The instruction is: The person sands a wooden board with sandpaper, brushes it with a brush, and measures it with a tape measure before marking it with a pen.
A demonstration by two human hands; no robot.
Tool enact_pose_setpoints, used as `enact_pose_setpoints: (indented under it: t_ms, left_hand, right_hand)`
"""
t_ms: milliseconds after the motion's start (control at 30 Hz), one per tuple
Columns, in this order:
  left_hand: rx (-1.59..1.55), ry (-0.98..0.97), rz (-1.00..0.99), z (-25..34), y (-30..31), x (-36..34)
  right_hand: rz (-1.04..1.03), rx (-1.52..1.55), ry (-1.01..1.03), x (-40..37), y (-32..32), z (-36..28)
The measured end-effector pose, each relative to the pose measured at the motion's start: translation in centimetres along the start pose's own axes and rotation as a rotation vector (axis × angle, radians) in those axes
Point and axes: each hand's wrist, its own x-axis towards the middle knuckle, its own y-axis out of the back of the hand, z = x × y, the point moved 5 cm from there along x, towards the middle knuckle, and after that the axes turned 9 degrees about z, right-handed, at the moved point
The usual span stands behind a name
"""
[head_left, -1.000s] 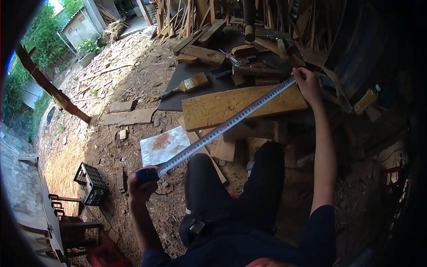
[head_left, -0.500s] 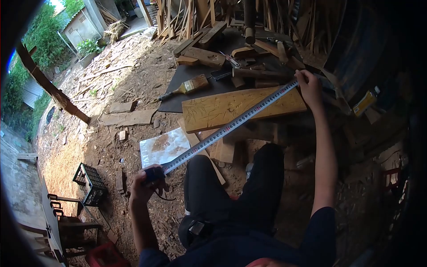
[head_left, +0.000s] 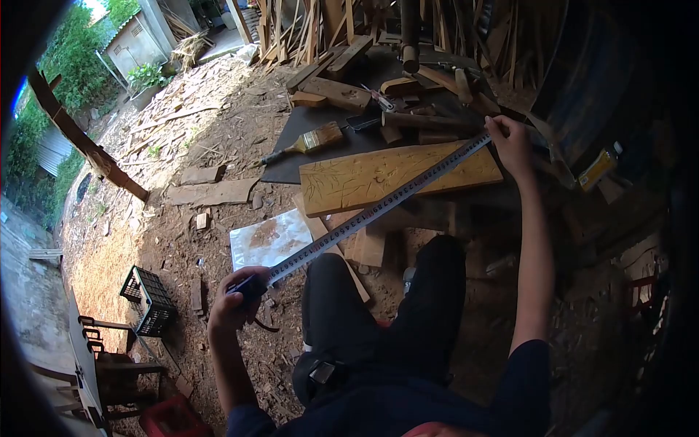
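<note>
My left hand (head_left: 231, 300) is closed around the dark case of a tape measure (head_left: 250, 289), low and left of my knees. Its blade (head_left: 364, 214) runs out diagonally, up and to the right, passing over a carved yellowish wooden board (head_left: 342, 180). At the far end my right hand (head_left: 508, 138) pinches the blade's tip, just above the board's right end. The board lies on a dark work surface (head_left: 285, 156). Beyond it is a wide paintbrush (head_left: 317, 138).
Wood pieces (head_left: 335, 95) and a small tool with pale handles (head_left: 380, 100) lie behind the board. A yellow bottle (head_left: 598, 169) is at the right. On the left stand a black crate (head_left: 149, 302) and a slanted post (head_left: 95, 156). A white sheet (head_left: 269, 240) lies before the surface.
My left hand has turned slightly with the tape case and shifted a little left. The blade has tilted, so its face looks darker. My right hand has barely moved.
</note>
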Motion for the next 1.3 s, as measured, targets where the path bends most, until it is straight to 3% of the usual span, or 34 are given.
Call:
enact_pose_setpoints:
  t_ms: [167,567,833,1133,1300]
  left_hand:
    - [-0.129,-0.019,0.054,-0.7,2.6,-0.7]
    - [-0.208,-0.058,0.103,-0.6,2.4,-1.3]
    - [-0.181,-0.009,0.137,-0.5,2.4,-1.1]
    - [-0.119,-0.004,0.185,-0.7,2.1,-0.9]
    - [-0.077,0.024,0.192,-0.9,2.0,-0.7]
  right_hand:
    - [0.044,0.021,0.031,0.5,0.3,1.0]
    - [0.005,-0.031,-0.021,-0.1,-1.4,2.4]
    - [0.003,-0.150,0.005,-1.1,-0.5,-0.8]
    - [0.144,-0.152,0.224,-1.8,-0.6,-1.5]
    - [0.109,-0.135,0.194,-2.7,-0.7,-2.9]
